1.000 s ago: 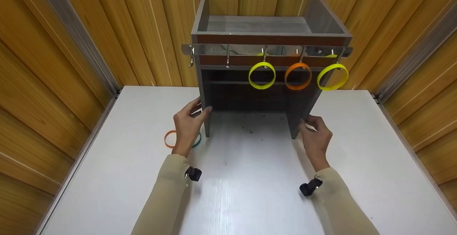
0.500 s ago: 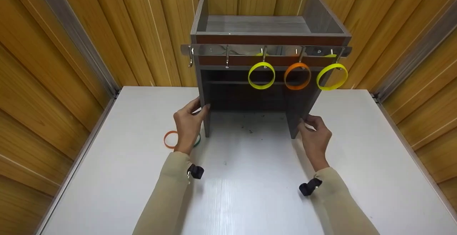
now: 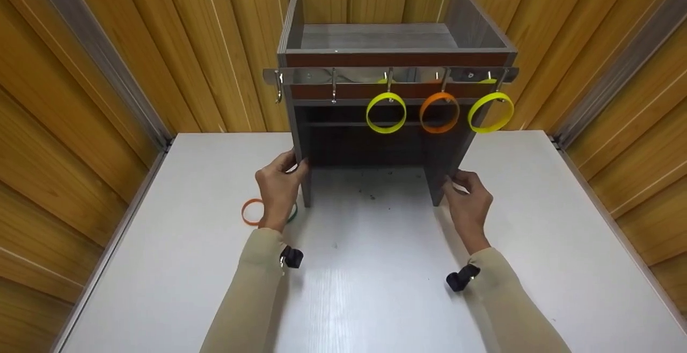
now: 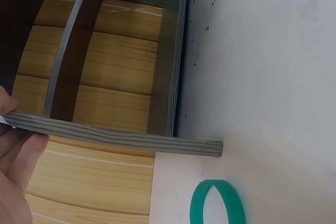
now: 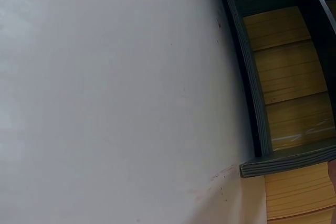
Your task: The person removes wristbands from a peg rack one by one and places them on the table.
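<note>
At far left, a thin orange ring-shaped band (image 3: 243,213) lies on the white counter (image 3: 161,267), with a teal-green band (image 4: 233,203) near it. The left hand (image 3: 279,186) pinches the left side panel (image 3: 306,195) of a grey wood-grain shelf unit (image 3: 354,93) with reddish-brown front strips, which stands upright on the counter. Its shiny metal hook rail (image 3: 359,75) carries a yellow band (image 3: 386,130), a second orange band (image 3: 439,130) and another yellow band (image 3: 485,131). The right hand (image 3: 469,203) grips the right side panel (image 3: 435,189), also low down. The unit looks stiff and fairly heavy, probably best held by both sides at once; the hanging bands look light and could swing.
</note>
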Demonstrator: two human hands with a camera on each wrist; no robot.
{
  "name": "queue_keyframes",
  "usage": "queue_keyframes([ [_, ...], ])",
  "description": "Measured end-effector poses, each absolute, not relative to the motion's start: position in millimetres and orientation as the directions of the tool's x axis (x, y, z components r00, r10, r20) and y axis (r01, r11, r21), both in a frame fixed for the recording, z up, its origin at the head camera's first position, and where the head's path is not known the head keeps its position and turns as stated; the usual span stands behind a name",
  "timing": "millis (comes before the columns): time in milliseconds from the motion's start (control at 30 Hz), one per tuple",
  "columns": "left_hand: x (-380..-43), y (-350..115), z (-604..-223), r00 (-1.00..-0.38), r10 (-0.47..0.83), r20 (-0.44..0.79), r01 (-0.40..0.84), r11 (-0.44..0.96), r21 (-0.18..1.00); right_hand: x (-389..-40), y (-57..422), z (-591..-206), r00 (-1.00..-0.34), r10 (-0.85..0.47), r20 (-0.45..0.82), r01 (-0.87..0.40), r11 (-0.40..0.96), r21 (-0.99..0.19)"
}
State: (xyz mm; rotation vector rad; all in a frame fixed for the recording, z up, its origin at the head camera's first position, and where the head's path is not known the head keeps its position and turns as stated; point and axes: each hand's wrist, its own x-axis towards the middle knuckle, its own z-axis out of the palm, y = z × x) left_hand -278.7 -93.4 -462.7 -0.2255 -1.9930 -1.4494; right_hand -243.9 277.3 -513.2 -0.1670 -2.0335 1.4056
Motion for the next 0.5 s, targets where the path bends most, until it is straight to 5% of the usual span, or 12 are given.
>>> queue_keyframes([
  [500,-278.7,-92.5,-464.9,-0.753,-0.251,0.609,0.499,0.385,0.776,-241.7,278.6,-510.5,-0.796,0.399,0.455,-0.276,0.429,-0.86],
])
